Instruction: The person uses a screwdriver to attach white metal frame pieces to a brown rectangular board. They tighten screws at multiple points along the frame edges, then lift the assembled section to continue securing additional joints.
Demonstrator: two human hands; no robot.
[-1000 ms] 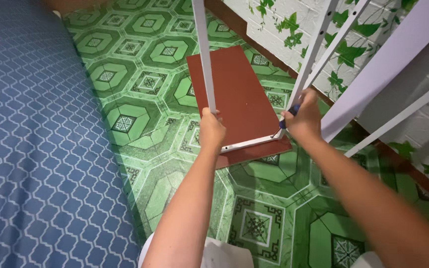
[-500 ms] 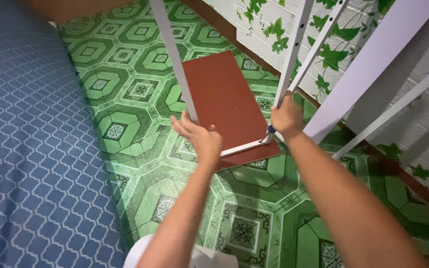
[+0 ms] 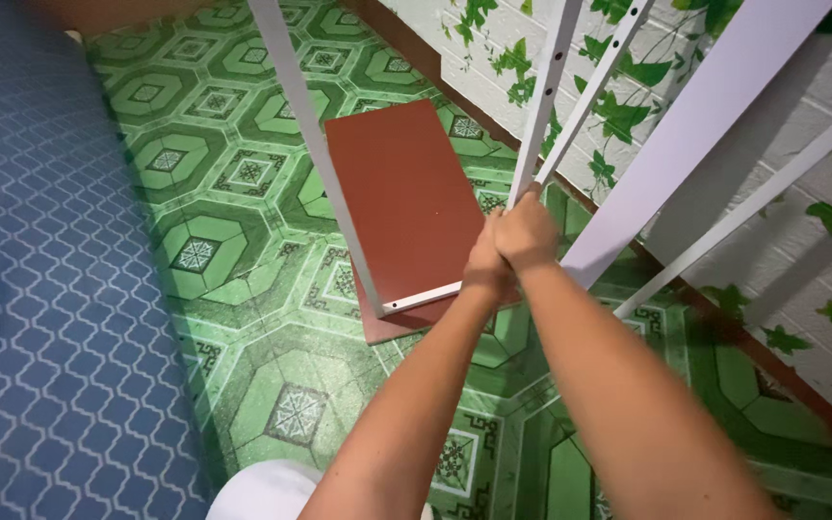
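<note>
Single head-worn cam, looking steeply down and slightly forward along both forearms; hands meet near frame centre, close to the lens. Floor fills the middle, blue mat runs down the left edge, wall cuts the upper right. No second view, so no overlap.

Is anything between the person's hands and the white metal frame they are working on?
Nothing visible. Both the left hand and the right hand are already together at the white metal frame, at its right-hand corner. The brown board lies on the green tiled floor beneath the frame, not between.
</note>
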